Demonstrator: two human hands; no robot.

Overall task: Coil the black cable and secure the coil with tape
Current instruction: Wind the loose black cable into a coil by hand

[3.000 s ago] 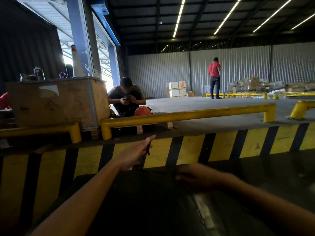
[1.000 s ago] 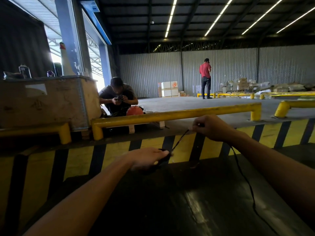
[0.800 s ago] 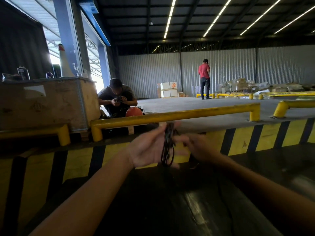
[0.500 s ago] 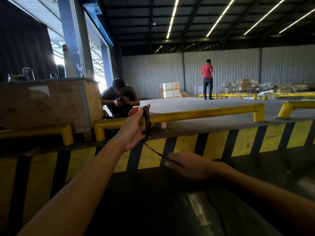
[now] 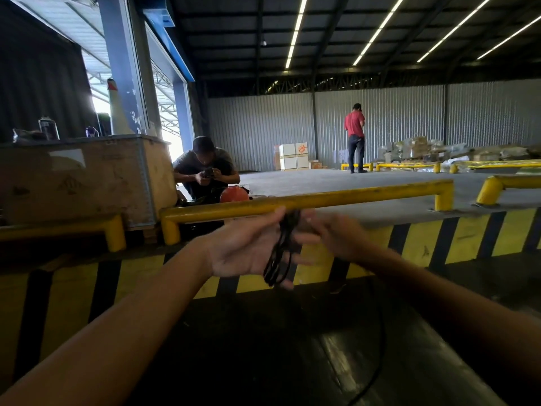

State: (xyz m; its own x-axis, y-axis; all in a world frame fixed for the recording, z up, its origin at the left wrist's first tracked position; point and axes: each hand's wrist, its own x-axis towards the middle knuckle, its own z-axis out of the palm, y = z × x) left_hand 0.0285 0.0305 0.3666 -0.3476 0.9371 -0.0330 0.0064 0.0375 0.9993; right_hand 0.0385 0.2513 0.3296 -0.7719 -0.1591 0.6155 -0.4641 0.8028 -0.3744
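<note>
The black cable (image 5: 279, 253) hangs as several loops across my left hand (image 5: 246, 250), which holds the coil with palm turned up and fingers spread around it. My right hand (image 5: 336, 235) is beside the top of the coil, pinching the cable strand against it. A loose length of the cable (image 5: 377, 347) trails down from my right hand over the dark floor to the lower edge of the view. No tape is visible.
A yellow and black striped kerb (image 5: 380, 244) runs across in front of me, with a yellow guard rail (image 5: 336, 199) on top. A wooden crate (image 5: 87, 177) stands at left. One person crouches behind the rail (image 5: 205, 168); another stands far back (image 5: 355, 136).
My left hand has come down from rail height and turned palm up with the coil. My right hand has risen from the floor side to meet the coil, adding a loop.
</note>
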